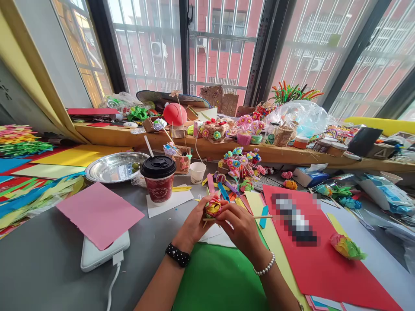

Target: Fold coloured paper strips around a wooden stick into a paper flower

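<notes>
My left hand (195, 222) is closed round a pink and yellow paper flower (213, 208) in the middle of the head view. From the right, my right hand (238, 224) meets the flower with fingers bent together. A thin wooden stick (262, 217) runs sideways through the right hand's grip, its tip showing below the flower. Fingers hide much of the flower's base. Under my forearms lies a green sheet (220, 276). Just beyond the hands are folded paper strips (223, 191) in several colours.
A lidded paper cup (158, 183) with a straw stands left of my hands, near a metal plate (106, 167). A pink sheet (99, 214) covers part of a white power bank (105, 252). Right lies a red sheet (311, 268) bearing another paper flower (346, 247). Crafts crowd the sill.
</notes>
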The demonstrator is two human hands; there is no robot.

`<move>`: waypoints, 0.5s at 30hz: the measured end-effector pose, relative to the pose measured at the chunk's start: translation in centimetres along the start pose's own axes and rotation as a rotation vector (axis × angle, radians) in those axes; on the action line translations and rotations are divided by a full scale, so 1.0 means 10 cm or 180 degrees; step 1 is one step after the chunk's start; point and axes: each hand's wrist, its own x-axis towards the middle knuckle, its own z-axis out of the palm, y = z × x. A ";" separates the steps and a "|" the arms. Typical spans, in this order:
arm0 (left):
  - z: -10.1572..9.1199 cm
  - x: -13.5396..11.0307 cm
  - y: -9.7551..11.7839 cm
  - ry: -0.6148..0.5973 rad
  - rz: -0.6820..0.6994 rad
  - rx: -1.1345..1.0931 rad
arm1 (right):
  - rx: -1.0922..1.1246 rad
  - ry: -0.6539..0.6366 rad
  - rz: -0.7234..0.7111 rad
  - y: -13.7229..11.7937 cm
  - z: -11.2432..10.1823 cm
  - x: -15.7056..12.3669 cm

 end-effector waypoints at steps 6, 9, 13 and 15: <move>0.01 -0.01 0.00 0.0024 -0.0024 -0.0034 | 0.0090 -0.0036 0.0011 0.01 -0.01 0.00; 0.04 -0.03 0.01 0.0189 -0.0058 0.0042 | 0.0138 -0.0069 0.0082 0.03 -0.02 0.00; 0.07 -0.05 0.05 0.0302 -0.0053 0.0057 | 0.0119 -0.0119 0.0133 0.05 -0.03 0.00; 0.07 -0.05 0.06 0.0262 -0.0079 0.0028 | 0.0126 -0.0156 0.0122 0.05 -0.03 0.00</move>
